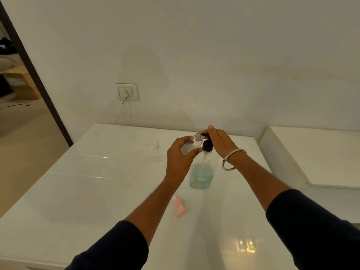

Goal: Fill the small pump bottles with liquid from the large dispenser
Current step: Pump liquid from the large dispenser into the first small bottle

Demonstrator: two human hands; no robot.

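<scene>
The large dispenser [201,172], a clear bottle with blue-green liquid in its lower part and a black pump top, stands in the middle of the white table [78,191]. My right hand [219,142] rests on its pump head. My left hand [180,154] holds a small clear bottle [191,144], tilted, with its open neck up against the pump spout. A second small clear bottle [157,152] stands upright to the left. A pink pump cap [180,207] lies on the table nearer to me.
A white wall with a socket [127,92] and a hanging cable rises behind the table. A second white surface [321,152] adjoins on the right. A doorway with a dark frame opens at the left.
</scene>
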